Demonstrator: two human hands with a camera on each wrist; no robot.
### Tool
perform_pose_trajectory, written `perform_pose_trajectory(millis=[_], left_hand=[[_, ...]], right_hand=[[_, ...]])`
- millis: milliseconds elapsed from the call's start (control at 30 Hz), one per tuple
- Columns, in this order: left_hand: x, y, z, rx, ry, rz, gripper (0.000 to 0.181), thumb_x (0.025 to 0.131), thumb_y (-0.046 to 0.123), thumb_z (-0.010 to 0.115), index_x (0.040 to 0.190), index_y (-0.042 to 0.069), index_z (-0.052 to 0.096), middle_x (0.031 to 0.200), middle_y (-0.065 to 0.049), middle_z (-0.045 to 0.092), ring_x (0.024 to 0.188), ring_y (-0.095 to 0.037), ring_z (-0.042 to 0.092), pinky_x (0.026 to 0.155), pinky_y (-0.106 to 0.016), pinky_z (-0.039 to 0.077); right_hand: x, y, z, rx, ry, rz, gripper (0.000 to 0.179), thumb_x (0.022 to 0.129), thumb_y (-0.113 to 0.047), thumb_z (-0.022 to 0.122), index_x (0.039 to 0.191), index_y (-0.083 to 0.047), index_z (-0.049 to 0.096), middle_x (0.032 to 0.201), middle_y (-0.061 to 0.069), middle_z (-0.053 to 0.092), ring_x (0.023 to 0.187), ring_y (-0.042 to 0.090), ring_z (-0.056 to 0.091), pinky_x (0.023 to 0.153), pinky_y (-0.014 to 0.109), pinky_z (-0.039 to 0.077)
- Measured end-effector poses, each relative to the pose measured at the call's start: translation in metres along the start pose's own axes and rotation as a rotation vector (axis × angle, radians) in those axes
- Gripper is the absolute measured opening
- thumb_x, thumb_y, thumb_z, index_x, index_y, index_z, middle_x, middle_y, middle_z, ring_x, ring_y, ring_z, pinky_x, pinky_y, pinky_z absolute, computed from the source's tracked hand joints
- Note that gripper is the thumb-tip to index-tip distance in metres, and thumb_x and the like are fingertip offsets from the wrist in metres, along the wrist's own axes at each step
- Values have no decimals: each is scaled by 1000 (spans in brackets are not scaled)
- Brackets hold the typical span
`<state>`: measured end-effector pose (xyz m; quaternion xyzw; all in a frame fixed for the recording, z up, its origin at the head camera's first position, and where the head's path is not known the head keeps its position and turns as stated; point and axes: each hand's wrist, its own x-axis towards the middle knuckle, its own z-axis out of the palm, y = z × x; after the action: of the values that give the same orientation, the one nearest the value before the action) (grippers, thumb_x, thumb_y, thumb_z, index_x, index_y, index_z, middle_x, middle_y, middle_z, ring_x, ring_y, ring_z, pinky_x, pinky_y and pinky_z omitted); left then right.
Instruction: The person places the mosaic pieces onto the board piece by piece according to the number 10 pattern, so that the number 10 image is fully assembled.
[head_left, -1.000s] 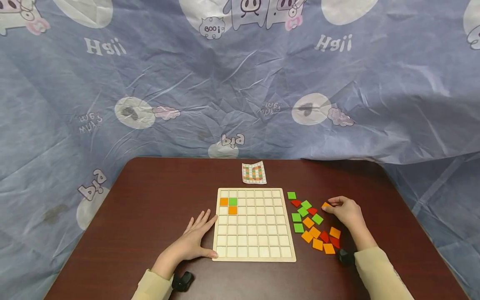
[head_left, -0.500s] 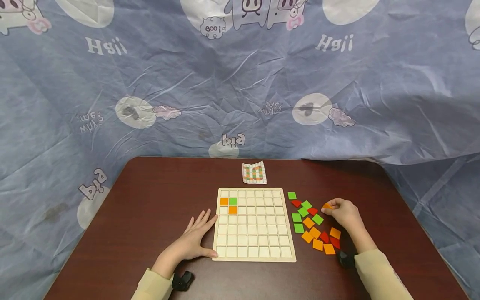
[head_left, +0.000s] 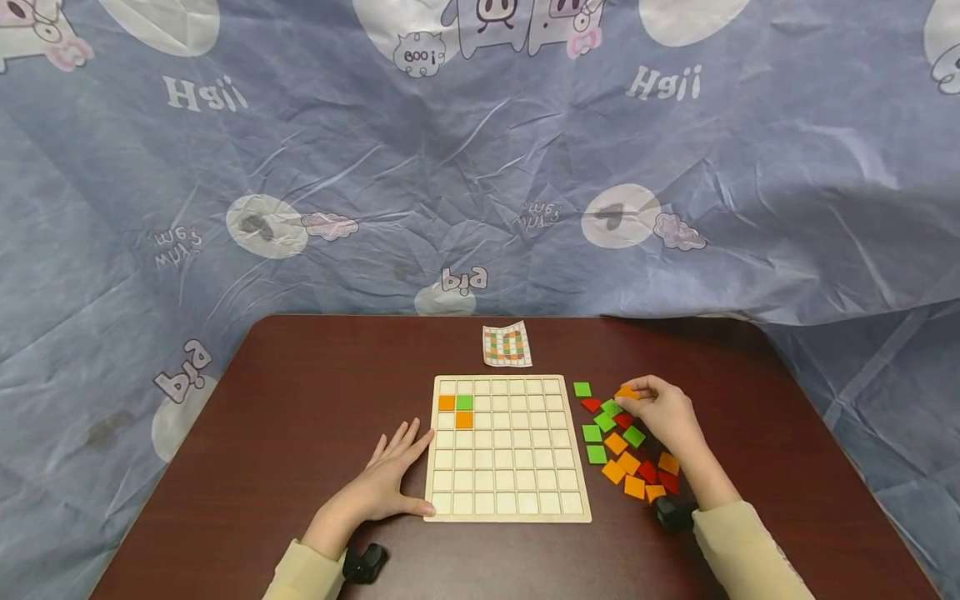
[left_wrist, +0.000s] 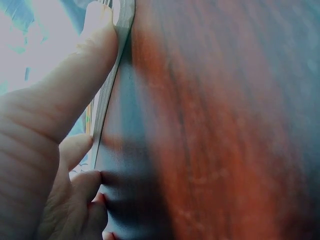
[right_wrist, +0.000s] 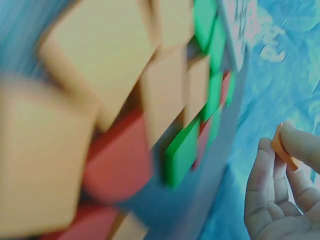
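My right hand (head_left: 666, 415) pinches an orange tile (head_left: 627, 392) between thumb and fingers, raised above the far part of the loose tiles. In the right wrist view the held orange tile (right_wrist: 284, 150) is seen nearly edge-on. A pale gridded board (head_left: 504, 458) lies flat on the table. Three tiles sit in its upper left cells: an orange tile (head_left: 447, 403), a green tile (head_left: 464, 402) beside it, and another orange tile (head_left: 464, 420) below the green one. With fingers spread, my left hand (head_left: 382, 485) touches the board's left edge; its thumb (left_wrist: 85, 65) rests at the near corner.
Right of the board lie several loose tiles: green squares (head_left: 596, 454), orange squares (head_left: 634, 487) and red rounded pieces (head_left: 647, 471). A small paper card (head_left: 507, 346) with a coloured grid pattern lies behind the board. A patterned blue cloth (head_left: 480, 167) hangs behind the table.
My right hand, with the orange tile in its pinch, has moved left and away from me, from the right of the loose tiles to over them. The left hand stays at the board.
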<state>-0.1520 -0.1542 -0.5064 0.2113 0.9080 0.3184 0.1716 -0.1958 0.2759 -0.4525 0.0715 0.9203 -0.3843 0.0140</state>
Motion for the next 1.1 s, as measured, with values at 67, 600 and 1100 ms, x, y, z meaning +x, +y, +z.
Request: perform_pose_trajectory(millis=[67,600,1100], left_hand=[[0,0,0,1,0,-1,111,71,43,85,158,14,23,166,-17,6,154,-37,0,120,-63,-2],[-1,2,-1,5,1,-2,111,71,41,86,158,15,22,166,-16,6,154,-36,0,121,-62,-1],[-1,-1,0,18,3,-3,111,71,45,84,159,15,22,166,-16,6,154,-37,0,120,-63,-1]], right_hand=[[-2,-10,5,34,-19,-9,35,92,-27,71,115,-2,63,101,14,68,88,27,64,67,26,51],[-10,-77,73,184,-93,-85,20,84,-18,79,100,-7,71,94,6,70,82,16,63,67,25,51],[-21,-108,135,208,-225,-140,13,85,-15,78,96,-12,72,85,0,73,73,11,64,65,26,50]])
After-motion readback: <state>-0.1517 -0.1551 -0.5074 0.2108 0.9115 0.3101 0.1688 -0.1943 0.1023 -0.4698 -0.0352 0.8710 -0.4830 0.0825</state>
